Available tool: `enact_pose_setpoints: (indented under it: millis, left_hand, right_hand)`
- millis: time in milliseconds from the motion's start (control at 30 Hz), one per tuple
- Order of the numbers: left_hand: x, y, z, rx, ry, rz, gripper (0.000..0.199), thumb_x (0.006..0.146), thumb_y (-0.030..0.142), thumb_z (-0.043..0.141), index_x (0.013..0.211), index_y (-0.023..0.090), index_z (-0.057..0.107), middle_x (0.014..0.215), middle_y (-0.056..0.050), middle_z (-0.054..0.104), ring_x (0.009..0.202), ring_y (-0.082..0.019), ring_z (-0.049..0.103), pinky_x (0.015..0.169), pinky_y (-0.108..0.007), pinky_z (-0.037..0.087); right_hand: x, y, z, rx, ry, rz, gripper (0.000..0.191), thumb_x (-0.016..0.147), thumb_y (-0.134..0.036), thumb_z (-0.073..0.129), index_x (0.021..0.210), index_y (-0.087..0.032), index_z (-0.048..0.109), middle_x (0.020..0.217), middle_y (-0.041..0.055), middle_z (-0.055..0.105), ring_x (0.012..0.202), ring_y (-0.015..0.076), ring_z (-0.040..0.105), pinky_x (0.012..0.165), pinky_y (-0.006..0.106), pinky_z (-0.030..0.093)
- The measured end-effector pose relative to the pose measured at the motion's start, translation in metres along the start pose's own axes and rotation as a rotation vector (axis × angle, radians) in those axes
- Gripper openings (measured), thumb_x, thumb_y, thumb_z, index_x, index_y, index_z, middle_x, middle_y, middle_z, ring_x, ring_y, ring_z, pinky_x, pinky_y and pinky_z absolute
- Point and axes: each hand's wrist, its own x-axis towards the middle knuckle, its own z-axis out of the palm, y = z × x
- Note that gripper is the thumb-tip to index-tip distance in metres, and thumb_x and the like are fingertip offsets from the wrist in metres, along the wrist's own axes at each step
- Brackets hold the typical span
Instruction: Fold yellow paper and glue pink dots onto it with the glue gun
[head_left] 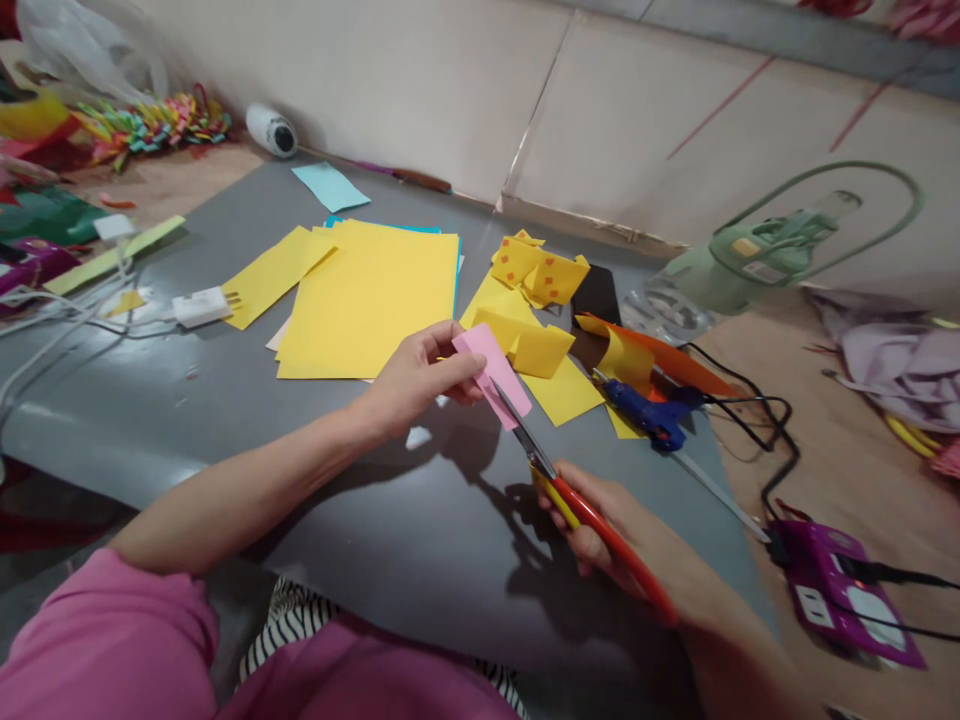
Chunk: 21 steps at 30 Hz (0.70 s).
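Note:
Between the thumb and fingers of my left hand is a small pink piece of paper, held above the grey table. My right hand is wrapped round the handles of a pair of scissors with red and yellow grips. The scissor blades point up and left, and they lie at the lower part of the pink paper. A stack of yellow paper sits behind my left hand. Folded yellow paper pieces, some with orange spots, stand just beyond the pink paper.
A blue glue gun with a cable lies to the right, near a purple power strip. At the back right is a green bottle-like object. A white plug with cords and a light-blue paper are on the left.

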Motion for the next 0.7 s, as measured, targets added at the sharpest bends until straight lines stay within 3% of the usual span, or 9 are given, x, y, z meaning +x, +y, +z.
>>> enact_pose_setpoints:
  millis: [433,700]
  left_hand:
    - [0.0003,0.0034,-0.0004,-0.006,0.033,-0.002,0.012,0.079,0.026,0.065,0.075,0.019,0.055,0.071,0.001,0.068,0.063,-0.010,0.066,0.062,-0.021,0.050]
    - [-0.0011,0.0052,0.0006,0.052,0.004,0.027,0.012,0.077,0.023,0.064,0.070,0.019,0.055,0.063,0.002,0.063,0.060,-0.010,0.059,0.063,-0.024,0.048]
  right_hand:
    - [0.0044,0.0106,0.0038,0.174,-0.035,0.087,0.026,0.083,-0.046,0.062,0.085,-0.023,0.050,0.065,-0.0062,0.050,0.047,0.0081,0.041,0.046,0.021,0.046]
    - [0.0018,0.0080,-0.0002,0.007,-0.023,0.027,0.030,0.080,-0.049,0.064,0.084,-0.023,0.048,0.070,-0.0023,0.058,0.054,0.0112,0.049,0.048,0.022,0.042]
